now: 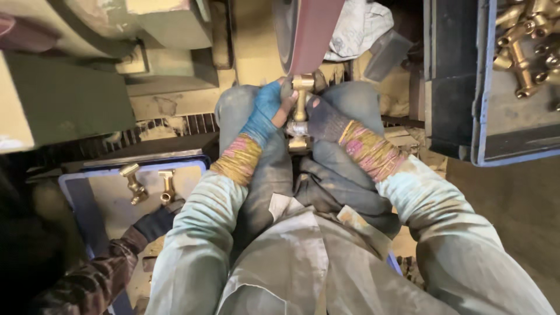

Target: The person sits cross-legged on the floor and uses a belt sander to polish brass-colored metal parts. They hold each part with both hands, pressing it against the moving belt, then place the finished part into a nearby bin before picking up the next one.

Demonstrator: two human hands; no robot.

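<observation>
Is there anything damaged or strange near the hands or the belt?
The dark glove on the right hand has a hole near the knuckles, close to the reddish sanding belt. Both hands, the left hand too, hold the brass fitting against that belt. Nothing looks spilled.

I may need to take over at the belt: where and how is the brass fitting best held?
Hold the brass fitting by its straight middle stem, one hand on each side, as the left hand and right hand do. It stands upright with its top end against the sanding belt, so probably come from the sides, low on the stem, fingers clear of the belt.
</observation>
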